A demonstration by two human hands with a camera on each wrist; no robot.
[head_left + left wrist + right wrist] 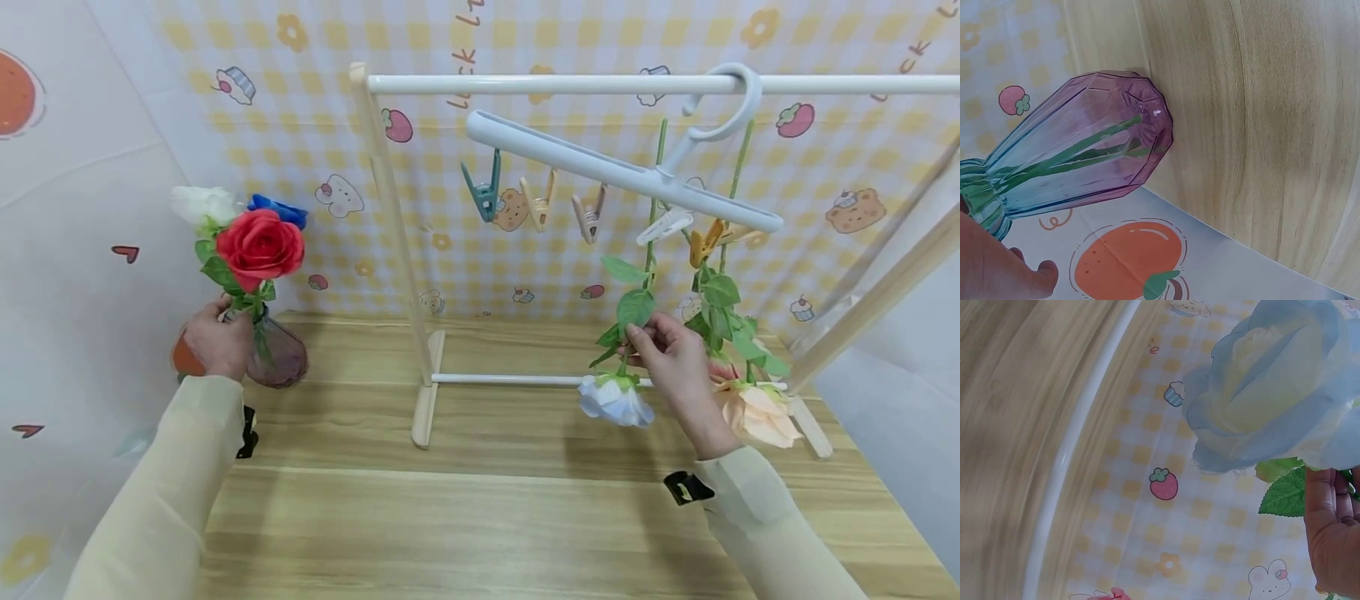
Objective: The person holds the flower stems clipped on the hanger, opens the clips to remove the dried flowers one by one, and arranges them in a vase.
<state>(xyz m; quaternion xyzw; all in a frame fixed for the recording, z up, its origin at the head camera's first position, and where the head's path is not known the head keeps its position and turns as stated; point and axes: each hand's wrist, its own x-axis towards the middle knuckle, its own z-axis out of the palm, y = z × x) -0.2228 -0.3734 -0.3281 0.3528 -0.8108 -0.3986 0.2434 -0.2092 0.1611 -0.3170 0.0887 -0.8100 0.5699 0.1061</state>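
The hands are well apart. The left hand [220,337] grips the neck of a faceted glass vase [1088,137], tinted purple at the base and blue-green toward the neck. Green stems stand inside the vase. Directly above the left hand are a red rose [261,248], a white rose [202,205] and a blue rose [281,208].

The right hand [677,358] pinches the leafy stem of a pale blue rose [615,402], which hangs head down just below and left of that hand. The stem rises past a white clothespin [666,225] above the hand; whether the clip bears on it cannot be told. To the right of the right hand, a peach rose [761,415] also hangs head down. Above the right hand, a tilted light-blue hanger [562,156] hooks over a white rail [547,84]. Between the hands, a wooden upright [392,225] stands on the counter [465,533].
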